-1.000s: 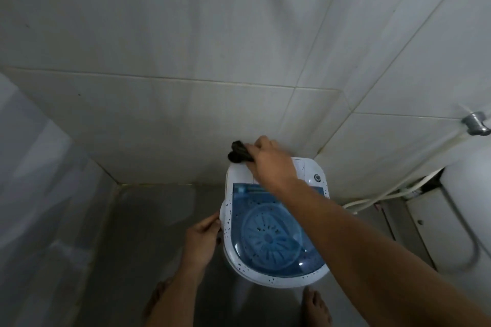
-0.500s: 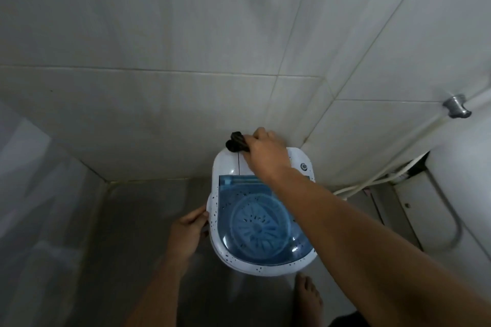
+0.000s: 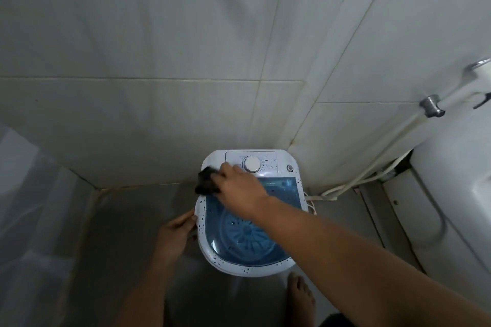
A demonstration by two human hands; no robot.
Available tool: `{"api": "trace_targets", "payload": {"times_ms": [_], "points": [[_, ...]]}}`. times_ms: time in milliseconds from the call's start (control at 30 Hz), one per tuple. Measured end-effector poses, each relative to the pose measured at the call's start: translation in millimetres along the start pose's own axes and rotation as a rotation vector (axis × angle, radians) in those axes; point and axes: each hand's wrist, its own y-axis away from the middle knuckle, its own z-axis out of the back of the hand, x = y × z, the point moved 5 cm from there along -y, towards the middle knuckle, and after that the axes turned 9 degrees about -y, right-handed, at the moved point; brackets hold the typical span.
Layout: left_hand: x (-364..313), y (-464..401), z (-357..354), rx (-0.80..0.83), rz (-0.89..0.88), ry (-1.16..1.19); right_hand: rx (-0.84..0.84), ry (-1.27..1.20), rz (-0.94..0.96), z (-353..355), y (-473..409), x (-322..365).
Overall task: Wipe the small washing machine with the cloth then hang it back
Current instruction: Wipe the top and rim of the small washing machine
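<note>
My right hand (image 3: 240, 188) grips the dark cloth (image 3: 207, 180) on the washing machine (image 3: 252, 268) at frame centre, left hand (image 3: 176, 231) open, bracing its side — pressing harder could tip it.

**Dim, flat light under a wide lens**

The room is dim and greyish, with soft, even light and no hard glare. The floor (image 3: 127, 233) left of the washing machine (image 3: 249, 220) is darkest, carrying a soft shadow. Wall tile (image 3: 159, 34) lines above the machine bow and splay toward the edges from wide-angle distortion. The black cloth (image 3: 207, 180) on the machine's left rim is smeared by blur.
</note>
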Motion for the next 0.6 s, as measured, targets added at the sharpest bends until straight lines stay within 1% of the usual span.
{"api": "trace_targets", "payload": {"times_ms": [33, 67, 100, 133, 200, 233, 300, 333, 400, 467, 500, 533, 600], "points": [[0, -1, 0, -0.004, 0.002, -0.01, 0.065, -0.089, 0.05, -1, 4, 5], [0, 0, 0, -0.01, -0.002, -0.017, 0.067, -0.154, 0.056, 8, 0, 1], [-2, 1, 0, -0.014, -0.007, -0.025, 0.009, -0.195, 0.023, 22, -7, -8], [-3, 2, -1, -0.015, -0.011, -0.025, -0.089, -0.213, -0.036, 37, -15, -24], [-4, 5, -2, -0.007, -0.01, -0.02, -0.269, -0.177, -0.22, 64, -23, -71], [-3, 5, -3, -0.003, -0.006, -0.025, -0.299, -0.147, -0.312, 68, -19, -93], [-2, 6, -2, -0.001, -0.004, -0.035, -0.282, -0.145, -0.433, 55, 1, -117], [-2, 5, -1, -0.006, -0.004, -0.041, -0.287, -0.154, -0.439, 44, 14, -118], [-3, 6, -1, -0.005, -0.006, -0.065, -0.315, -0.132, -0.378, 25, 45, -110], [-4, 7, -1, 0.002, -0.004, -0.074, -0.272, -0.169, -0.302, 19, 67, -106], [-4, 7, -1, -0.001, 0.002, -0.077, -0.24, -0.211, -0.295, 24, 68, -110], [-5, 8, -2, -0.005, 0.001, -0.079, -0.226, -0.248, -0.31, 31, 64, -117], [-6, 7, -1, -0.024, -0.001, -0.107, -0.296, -0.303, -0.392, 48, 48, -136]]}}
